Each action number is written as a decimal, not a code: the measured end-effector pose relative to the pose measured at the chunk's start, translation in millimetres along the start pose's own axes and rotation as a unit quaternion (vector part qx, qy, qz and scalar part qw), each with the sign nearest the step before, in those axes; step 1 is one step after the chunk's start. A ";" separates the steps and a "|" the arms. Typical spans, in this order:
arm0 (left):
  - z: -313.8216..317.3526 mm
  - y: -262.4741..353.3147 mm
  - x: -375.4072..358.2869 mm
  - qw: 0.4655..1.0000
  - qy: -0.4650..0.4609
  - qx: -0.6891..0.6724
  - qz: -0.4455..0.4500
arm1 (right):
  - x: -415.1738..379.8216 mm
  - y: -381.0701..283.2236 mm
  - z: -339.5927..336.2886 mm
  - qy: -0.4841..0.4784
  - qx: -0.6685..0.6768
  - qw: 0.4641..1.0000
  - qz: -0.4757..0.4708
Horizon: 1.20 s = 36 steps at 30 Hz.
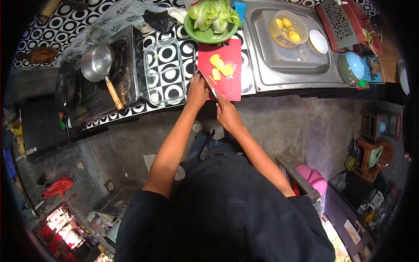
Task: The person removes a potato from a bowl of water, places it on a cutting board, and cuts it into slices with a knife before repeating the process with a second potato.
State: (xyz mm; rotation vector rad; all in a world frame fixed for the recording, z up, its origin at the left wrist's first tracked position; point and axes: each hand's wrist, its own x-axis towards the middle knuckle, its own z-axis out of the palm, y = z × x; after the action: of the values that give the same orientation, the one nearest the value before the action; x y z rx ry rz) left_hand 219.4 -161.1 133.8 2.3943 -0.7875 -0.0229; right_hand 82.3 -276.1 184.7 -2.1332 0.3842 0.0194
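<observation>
A red cutting board (233, 89) lies at the counter's front edge, bearing several yellow-orange vegetable chunks (217, 62) that look like potato. My right hand (228, 114) is closed round the handle of a knife at the board's near edge. The knife's blade (213, 91) points up and left toward my other hand. At the board's left edge, my left hand (197, 92) has its fingers drawn together close to the blade; what they hold, if anything, is hidden. A thin yellow sliver (212, 80) lies just right of those fingers.
Behind the board stands a green bowl (209, 38) of leafy lettuce. A glass dish (150, 74) and a stove with a wooden-handled saucepan (97, 65) are left. In the steel sink (266, 78) area sit a tub of yellow potatoes (279, 39) and a white bowl (319, 42).
</observation>
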 end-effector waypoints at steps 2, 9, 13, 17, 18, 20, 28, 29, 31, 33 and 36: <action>-1.6 -2.4 0.2 1.000 -0.015 -0.005 0.005 | -2.2 -2.4 2.7 0.007 -0.003 1.000 0.007; -5.4 -4.4 -0.3 1.000 -0.017 -0.009 0.018 | -7.3 -9.9 7.5 0.014 -0.008 1.000 0.017; -2.0 -7.9 -1.3 1.000 -0.006 -0.026 0.016 | -7.3 -9.7 5.9 0.013 0.001 1.000 0.015; 0.7 -10.2 -3.6 0.999 0.014 -0.033 0.017 | -6.7 -9.8 3.1 0.006 0.012 1.000 0.011; 0.9 -10.1 -3.9 0.999 0.017 -0.033 0.017 | -6.7 -8.2 3.1 0.005 0.014 1.000 0.008; 1.5 -10.0 -4.5 0.999 0.019 -0.032 0.010 | -5.1 -4.5 3.1 0.005 0.014 1.000 0.001; 7.4 -7.5 -10.0 0.999 0.040 -0.010 -0.010 | 0.8 6.3 -3.2 -0.027 -0.001 1.000 -0.011; 8.5 -7.6 -10.1 0.999 0.041 -0.012 -0.011 | 0.6 9.0 -3.4 -0.028 -0.001 0.999 -0.015; 9.9 -7.2 -9.4 0.999 0.044 -0.016 -0.013 | 0.7 9.7 -6.0 -0.031 -0.001 0.999 -0.023; 11.3 -6.2 -9.5 0.998 0.048 -0.019 -0.019 | 2.1 10.5 -7.4 -0.039 0.006 0.999 -0.022; 13.4 -4.6 -9.6 0.998 0.065 -0.020 -0.017 | 2.2 9.5 -9.5 -0.045 0.017 0.999 -0.016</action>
State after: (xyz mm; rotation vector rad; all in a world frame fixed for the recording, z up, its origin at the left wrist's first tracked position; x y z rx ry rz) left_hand 211.3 -160.3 118.8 2.3457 -0.6783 0.1024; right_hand 80.4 -289.3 182.0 -2.0962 0.2957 0.0897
